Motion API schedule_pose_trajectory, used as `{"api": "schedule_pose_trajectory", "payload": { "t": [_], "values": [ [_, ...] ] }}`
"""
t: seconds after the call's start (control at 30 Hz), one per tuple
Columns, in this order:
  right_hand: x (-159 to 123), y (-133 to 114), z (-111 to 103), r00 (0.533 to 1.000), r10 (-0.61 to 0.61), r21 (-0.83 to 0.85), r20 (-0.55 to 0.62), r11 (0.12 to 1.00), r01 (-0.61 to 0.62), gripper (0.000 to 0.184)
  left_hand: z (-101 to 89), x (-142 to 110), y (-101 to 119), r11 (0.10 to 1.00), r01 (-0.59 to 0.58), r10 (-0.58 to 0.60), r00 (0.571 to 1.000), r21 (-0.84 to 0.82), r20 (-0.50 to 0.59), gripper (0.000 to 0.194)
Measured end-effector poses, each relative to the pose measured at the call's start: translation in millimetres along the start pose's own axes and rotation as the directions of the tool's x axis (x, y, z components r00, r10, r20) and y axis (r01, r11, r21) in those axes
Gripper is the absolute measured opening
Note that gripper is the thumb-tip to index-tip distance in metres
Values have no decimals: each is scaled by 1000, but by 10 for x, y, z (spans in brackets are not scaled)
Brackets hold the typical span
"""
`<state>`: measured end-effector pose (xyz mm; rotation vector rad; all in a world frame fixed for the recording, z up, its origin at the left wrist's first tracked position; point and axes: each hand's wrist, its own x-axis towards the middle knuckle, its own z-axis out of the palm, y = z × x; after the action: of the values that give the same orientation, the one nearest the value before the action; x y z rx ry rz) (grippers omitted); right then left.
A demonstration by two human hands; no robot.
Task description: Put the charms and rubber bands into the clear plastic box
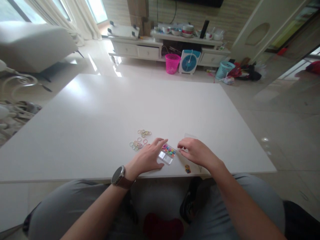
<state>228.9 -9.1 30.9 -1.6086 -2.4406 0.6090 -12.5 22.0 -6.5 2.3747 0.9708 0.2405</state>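
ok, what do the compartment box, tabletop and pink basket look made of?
Compartment box: probably clear hard plastic, glossy; pale see-through look, bright glint.
Tabletop: smooth, glossy white, reflecting window glare; lacquered board or glass, can't tell.
Pink basket: likely moulded plastic; uniform bright colour, perforated wall.

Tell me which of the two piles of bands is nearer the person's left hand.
The mixed-colour pile, right by the left hand. The other, the yellowish pile, lies farther from that hand and from the person.

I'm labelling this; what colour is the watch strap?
The strap is brown, clearest in the head view.
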Motion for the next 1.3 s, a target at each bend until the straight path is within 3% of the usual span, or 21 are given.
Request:
{"api": "schedule_pose_trajectory", "payload": {
  "t": [0.27, 0.43, 0.57, 0.67, 0.77, 0.87, 1.3],
  "values": [
    [-5, 33, 18, 999, 39, -42, 0, 998, -39, 9, 4, 6, -17, 997, 47, -47, 999, 61, 10, 53],
    [-22, -4, 17, 1000, 22, -41, -6, 999, -22, 11, -85, -3, 39, 997, 68, -65, 995, 48, -76, 76],
    [-38, -22, 12, 1000, 2, -34, -16, 999, -3, 13, -376, -40, -200, 987, 160, -163, 969, -29, -186, 28],
    [-39, -15, 17, 1000, 0, -38, -23, 999, -1, 16, -573, -110, -492, 963, 270, -259, 938, 15, -232, 19],
    [-30, 11, 30, 1000, 8, -41, -12, 999, -8, 16, -630, -187, -704, 943, 329, -317, 932, 44, -177, 20],
    [-22, 46, 50, 1000, 12, -33, 3, 999, -11, 16, -581, -224, -774, 943, 333, -330, 940, 19, -89, 20],
    [-35, 30, 38, 1000, 22, -48, 9, 999, -22, 17, -460, -126, -610, 950, 312, -312, 950, 25, 11, 7]
  ]
}}
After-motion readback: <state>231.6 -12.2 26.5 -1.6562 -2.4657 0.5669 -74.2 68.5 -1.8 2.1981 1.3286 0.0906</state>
